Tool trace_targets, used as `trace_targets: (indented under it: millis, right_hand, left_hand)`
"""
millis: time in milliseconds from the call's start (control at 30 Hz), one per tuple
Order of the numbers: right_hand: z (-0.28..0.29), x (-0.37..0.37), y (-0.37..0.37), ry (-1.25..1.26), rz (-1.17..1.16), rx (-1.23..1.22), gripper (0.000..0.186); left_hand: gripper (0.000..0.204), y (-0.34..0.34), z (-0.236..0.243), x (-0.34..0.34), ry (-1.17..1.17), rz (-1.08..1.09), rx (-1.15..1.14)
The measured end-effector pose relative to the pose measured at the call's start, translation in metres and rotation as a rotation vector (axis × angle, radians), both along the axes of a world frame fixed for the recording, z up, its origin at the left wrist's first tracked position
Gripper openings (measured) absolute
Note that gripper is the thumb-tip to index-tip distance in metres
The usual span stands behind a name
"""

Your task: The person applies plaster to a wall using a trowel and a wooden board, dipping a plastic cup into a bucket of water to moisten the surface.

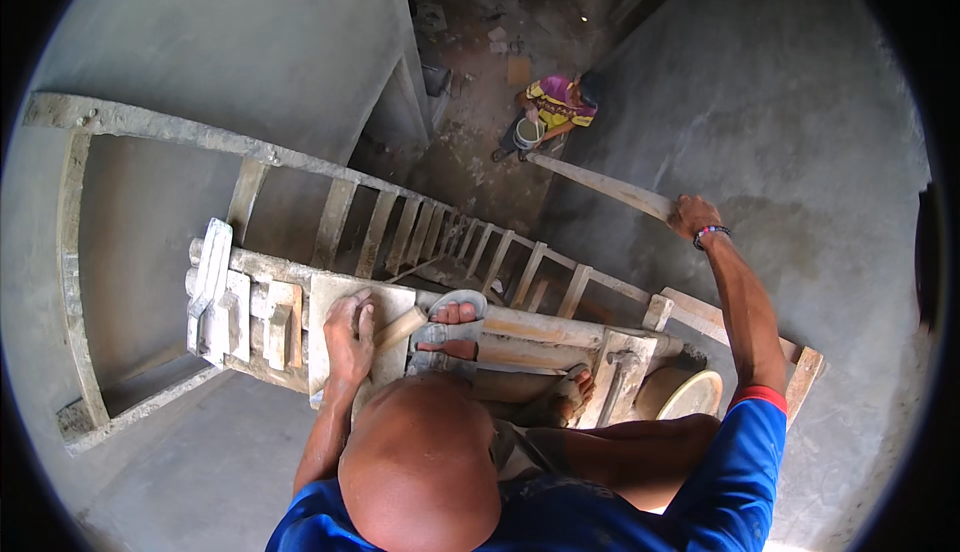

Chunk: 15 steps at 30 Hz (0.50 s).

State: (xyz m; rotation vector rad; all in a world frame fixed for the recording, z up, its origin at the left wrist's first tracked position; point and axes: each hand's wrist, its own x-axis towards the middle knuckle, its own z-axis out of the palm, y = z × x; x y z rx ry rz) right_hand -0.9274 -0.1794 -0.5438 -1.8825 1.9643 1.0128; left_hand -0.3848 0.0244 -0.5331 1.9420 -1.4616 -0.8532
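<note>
My right hand (692, 217), with a beaded bracelet at the wrist, is closed round the near end of a long wooden board (605, 184). The board slants down and away, its far end appearing close to a bucket (528, 133) below; I cannot tell whether they touch. My left hand (349, 337) is closed with curled fingers on a flat pale panel (330, 297) lying across the scaffold planks. Beside those fingers is a short wooden bar (399, 328). To its left lie a wooden float (284, 325) and a pale, plaster-smeared float (211, 287).
Far below, a person (562, 102) in a yellow and purple shirt holds the bucket. A wooden ladder-like frame (335, 214) runs along the scaffold. By my feet are a flat tool with a handle (622, 377) and a round basin (692, 395). Grey plastered walls (780, 132) rise either side.
</note>
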Motion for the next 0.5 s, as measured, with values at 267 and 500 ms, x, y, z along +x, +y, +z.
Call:
trace_targets:
  millis: [267, 500]
  right_hand:
    - [-0.051, -0.017, -0.009, -0.021, -0.091, -0.055, 0.041]
    - [-0.083, -0.013, -0.016, -0.046, -0.178, -0.029, 0.04]
  left_hand:
    - [0.02, 0.003, -0.004, 0.001, -0.033, -0.021, 0.015]
    - [0.021, 0.003, -0.001, -0.002, -0.005, 0.015, 0.059]
